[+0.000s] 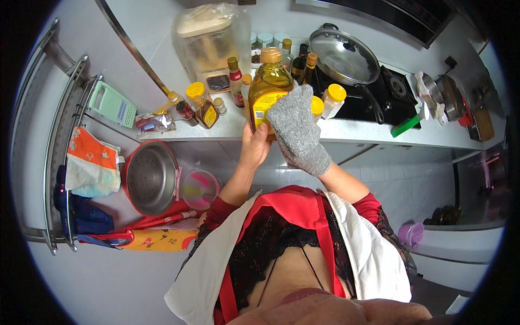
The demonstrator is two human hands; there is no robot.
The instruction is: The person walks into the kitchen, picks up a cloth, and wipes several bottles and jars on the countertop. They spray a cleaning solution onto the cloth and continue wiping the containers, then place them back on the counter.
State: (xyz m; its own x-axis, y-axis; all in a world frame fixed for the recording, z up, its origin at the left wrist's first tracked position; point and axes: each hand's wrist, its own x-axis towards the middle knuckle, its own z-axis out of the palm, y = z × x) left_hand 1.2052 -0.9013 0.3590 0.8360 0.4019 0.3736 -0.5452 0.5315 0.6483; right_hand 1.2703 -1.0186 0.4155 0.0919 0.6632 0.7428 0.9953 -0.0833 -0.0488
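A large clear plastic bottle of golden cooking oil (pixel 266 83), with an orange-brown cap and a yellow label, is held upright before me at the counter's front edge. My left hand (pixel 256 142) grips its lower left side, thumb across the front. A grey knitted glove or mitt covers my right hand (pixel 298 128), which lies against the bottle's right side and over part of the label. The knit hides how those fingers are bent. Just right of the glove are two yellow-lidded jars, the nearer jar (pixel 317 106) partly covered and the farther jar (pixel 335 97) plainly visible.
Sauce bottles (pixel 207 113) and a bagged dispenser (pixel 209 44) stand on the counter (pixel 353 132). A lidded frying pan (pixel 345 59) sits on the gas stove (pixel 396 87), its handle pointing towards me. A green-handled utensil (pixel 405 126) lies nearby. Left are a towel rack (pixel 79 122) and red-rimmed basin (pixel 151 178).
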